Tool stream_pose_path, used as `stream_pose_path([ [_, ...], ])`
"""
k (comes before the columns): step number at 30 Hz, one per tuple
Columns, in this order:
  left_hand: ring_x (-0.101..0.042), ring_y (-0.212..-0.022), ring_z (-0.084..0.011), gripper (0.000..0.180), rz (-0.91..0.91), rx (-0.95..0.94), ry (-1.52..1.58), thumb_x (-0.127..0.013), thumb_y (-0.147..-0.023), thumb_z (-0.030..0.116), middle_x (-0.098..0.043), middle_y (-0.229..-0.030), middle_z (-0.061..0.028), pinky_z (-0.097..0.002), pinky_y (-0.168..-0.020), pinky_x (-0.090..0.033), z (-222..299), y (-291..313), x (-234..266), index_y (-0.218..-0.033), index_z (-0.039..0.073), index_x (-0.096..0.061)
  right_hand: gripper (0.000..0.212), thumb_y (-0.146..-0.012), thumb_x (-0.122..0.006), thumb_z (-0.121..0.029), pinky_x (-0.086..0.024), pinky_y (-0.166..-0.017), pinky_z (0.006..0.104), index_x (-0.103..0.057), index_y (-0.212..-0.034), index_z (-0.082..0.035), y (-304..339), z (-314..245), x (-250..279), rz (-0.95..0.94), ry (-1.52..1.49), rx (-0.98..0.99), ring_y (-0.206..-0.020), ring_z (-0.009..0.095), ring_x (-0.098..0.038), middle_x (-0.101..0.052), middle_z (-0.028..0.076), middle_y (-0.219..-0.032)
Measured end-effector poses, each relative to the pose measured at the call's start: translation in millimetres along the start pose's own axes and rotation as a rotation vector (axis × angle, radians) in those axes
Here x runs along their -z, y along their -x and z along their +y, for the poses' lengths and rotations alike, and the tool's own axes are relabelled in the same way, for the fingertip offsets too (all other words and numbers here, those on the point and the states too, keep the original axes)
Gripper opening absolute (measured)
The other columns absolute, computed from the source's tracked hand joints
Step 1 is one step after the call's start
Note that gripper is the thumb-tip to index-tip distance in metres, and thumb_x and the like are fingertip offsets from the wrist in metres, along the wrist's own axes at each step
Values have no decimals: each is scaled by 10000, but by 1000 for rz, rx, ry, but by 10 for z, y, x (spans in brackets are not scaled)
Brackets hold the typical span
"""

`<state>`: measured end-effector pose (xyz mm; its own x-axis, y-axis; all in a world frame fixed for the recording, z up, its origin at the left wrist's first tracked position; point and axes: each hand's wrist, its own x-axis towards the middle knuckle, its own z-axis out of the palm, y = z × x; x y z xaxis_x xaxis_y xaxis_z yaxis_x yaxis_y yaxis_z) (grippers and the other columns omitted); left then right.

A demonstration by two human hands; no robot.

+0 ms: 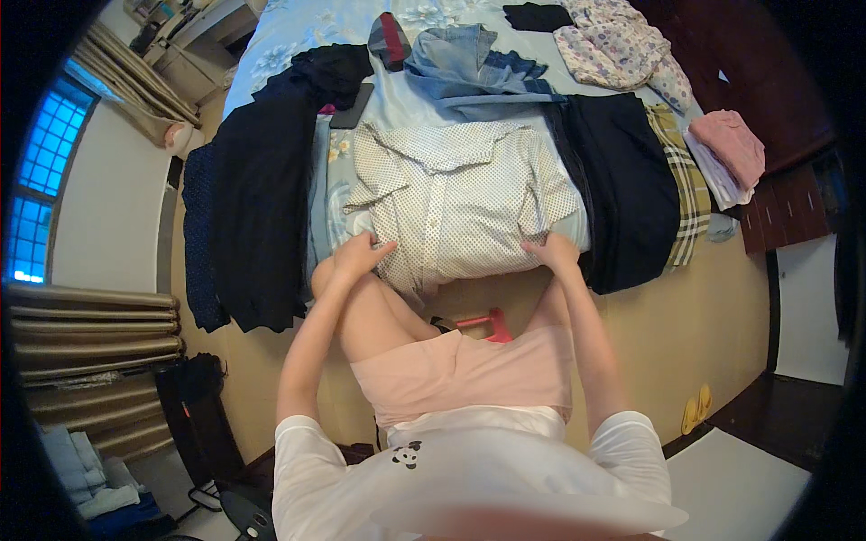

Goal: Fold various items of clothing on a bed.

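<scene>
Dark-dotted white collared cloth shirt [451, 203] lies front up at the near edge of a pale-blue floral-sheeted bed [311, 22]. Left hand [360, 254] and right hand [554, 251], both partly closed, grip its lower sides, thumbs inward; wide spacing presumably keeps the fabric flat.

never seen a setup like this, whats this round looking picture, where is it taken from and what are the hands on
There is no machine here: these are a person's own bare hands. The single picture comes from a wide fisheye camera worn on the head, looking down, so straight edges bend near the rim. On the bed a dotted white shirt lies spread out. The left hand and right hand are at its lower corners; how firm each grip is can't be told. Around it lie black clothes, blue denim, a plaid cloth and a folded pink garment.
</scene>
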<state>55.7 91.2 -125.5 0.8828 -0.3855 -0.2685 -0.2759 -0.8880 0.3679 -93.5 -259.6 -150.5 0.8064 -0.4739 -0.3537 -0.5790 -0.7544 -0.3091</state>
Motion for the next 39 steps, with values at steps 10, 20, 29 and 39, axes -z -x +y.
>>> stream_pose_path([
  [10,-559,-837,-382,466,148,120,-4,-506,-748,365,-580,-890,-242,-452,-731,-425,35,-329,-256,-1000,-24,-457,290,-792,-476,-323,-432,-673,445,-501,-910,-59,-94,218,-233,303,-188,-87,-816,360,-569,-592,202,-858],
  [20,-578,-844,-324,366,-240,48,-242,-544,-675,311,-604,-901,-171,-409,-748,-441,-169,-95,-100,-937,56,-555,267,-767,-480,-281,-440,-683,425,-499,-923,-65,-120,719,478,432,-159,-304,-824,339,-576,-606,162,-854],
  [29,-518,-921,-316,591,478,-167,-321,-705,-583,351,-553,-932,-168,-373,-745,-418,107,-69,56,-1051,59,-491,551,-662,-612,-497,-421,-700,350,-556,-928,-18,-215,575,508,319,-358,-130,-817,271,-556,-575,138,-892],
  [39,-540,-737,-256,230,528,276,570,-525,-752,184,-572,-768,-116,-373,-658,-409,-651,-728,52,-845,-21,-570,389,-664,-625,-162,-358,-832,358,-506,-1004,-14,-239,-85,487,1100,-183,77,-963,280,-449,-477,161,-973],
])
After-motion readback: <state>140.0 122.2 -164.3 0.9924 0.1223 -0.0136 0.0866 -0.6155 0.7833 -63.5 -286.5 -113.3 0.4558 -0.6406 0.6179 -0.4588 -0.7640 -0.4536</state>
